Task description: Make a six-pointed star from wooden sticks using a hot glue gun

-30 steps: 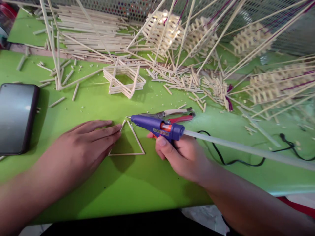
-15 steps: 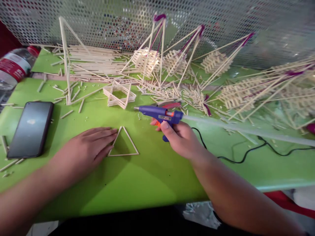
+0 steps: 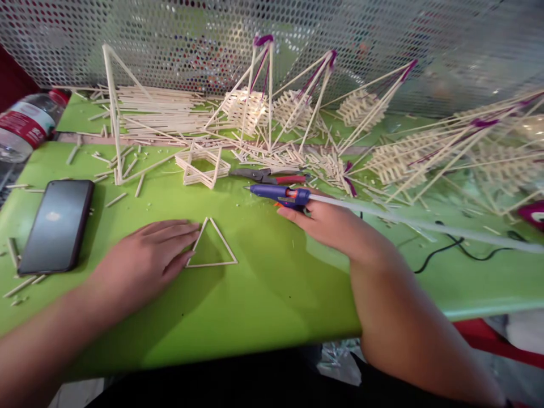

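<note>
Resting open, the left hand [image 3: 159, 249] was laid against the stick triangle [image 3: 212, 264] to its right; three sides were placed, corner gluing was unclear, and the glue gun [image 3: 274, 193] was gripped by the right hand [image 3: 327, 222].

We look through one camera worn on the person's head, set above the near edge of the green table [image 3: 263, 306] and facing forward and down, with the person's dark clothes [image 3: 238, 381] along the bottom of our view. We are near enough that the arms come in from the lower left and lower right, putting the left hand [image 3: 155, 249] and the right hand [image 3: 329, 224] around mid-height. Beyond them we see across to the mesh panel [image 3: 191, 34] at the top, and sideways from the bottle [image 3: 29, 122] to the purple thing [image 3: 532, 215].
</note>
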`<state>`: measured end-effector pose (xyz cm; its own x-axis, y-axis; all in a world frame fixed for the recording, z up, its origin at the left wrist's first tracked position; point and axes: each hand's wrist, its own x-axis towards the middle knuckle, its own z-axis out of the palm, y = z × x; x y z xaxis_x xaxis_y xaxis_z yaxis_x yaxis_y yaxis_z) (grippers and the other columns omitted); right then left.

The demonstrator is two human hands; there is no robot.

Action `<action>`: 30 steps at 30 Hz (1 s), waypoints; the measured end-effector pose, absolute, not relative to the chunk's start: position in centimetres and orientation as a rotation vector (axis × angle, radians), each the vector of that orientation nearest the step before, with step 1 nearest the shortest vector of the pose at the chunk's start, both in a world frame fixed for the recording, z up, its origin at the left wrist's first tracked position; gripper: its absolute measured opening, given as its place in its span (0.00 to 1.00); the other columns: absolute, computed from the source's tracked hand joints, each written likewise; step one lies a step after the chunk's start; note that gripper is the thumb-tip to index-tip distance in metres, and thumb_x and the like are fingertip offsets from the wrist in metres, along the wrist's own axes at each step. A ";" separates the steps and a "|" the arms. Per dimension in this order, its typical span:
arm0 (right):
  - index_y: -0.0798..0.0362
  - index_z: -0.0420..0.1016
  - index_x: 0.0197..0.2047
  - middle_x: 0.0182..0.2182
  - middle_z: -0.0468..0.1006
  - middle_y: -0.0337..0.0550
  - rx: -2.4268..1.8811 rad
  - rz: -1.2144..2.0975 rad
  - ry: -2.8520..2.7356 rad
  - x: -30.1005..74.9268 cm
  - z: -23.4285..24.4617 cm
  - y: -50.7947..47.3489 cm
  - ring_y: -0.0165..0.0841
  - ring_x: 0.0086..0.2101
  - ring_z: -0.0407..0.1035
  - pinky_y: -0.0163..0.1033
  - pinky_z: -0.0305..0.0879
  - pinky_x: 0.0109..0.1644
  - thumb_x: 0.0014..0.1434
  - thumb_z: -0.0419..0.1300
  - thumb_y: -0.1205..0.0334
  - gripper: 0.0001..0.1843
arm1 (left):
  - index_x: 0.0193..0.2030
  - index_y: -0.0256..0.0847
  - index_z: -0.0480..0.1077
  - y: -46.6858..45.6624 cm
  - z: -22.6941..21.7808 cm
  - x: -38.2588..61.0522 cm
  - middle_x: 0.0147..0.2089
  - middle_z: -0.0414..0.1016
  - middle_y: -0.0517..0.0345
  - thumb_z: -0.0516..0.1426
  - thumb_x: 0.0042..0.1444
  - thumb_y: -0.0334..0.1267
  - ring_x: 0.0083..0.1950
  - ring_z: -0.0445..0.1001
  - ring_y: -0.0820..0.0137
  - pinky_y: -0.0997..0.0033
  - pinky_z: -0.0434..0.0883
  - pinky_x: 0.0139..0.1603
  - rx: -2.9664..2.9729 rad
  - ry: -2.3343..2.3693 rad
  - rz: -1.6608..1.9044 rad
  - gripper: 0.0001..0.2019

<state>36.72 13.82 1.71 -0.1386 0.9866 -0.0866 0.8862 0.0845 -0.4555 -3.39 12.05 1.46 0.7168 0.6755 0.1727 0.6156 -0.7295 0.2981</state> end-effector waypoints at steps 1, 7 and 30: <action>0.49 0.87 0.53 0.41 0.90 0.52 -1.912 0.586 -2.122 36.9 1.7 13.9 0.50 0.40 0.82 0.49 0.74 0.45 0.74 0.63 0.36 0.25 | 0.71 0.49 0.79 12.0 1.4 -3.4 0.69 0.85 0.55 0.55 0.79 0.47 0.67 0.86 0.56 0.48 0.84 0.72 2.701 1.029 0.392 0.20; 0.47 0.88 0.59 0.56 0.91 0.51 -1.869 0.583 -2.166 38.3 2.1 13.6 0.53 0.49 0.85 0.54 0.77 0.55 0.72 0.68 0.46 0.19 | 0.72 0.46 0.79 12.0 1.3 -3.5 0.71 0.84 0.54 0.54 0.80 0.45 0.70 0.84 0.57 0.49 0.81 0.75 2.702 1.042 0.347 0.21; 0.55 0.91 0.55 0.42 0.90 0.47 -1.271 0.650 -2.140 27.8 2.0 8.7 0.33 0.36 0.81 0.39 0.74 0.42 0.78 0.63 0.64 0.13 | 0.70 0.45 0.80 12.4 1.2 -3.3 0.69 0.86 0.56 0.56 0.80 0.44 0.69 0.85 0.57 0.48 0.80 0.74 2.651 1.018 0.412 0.19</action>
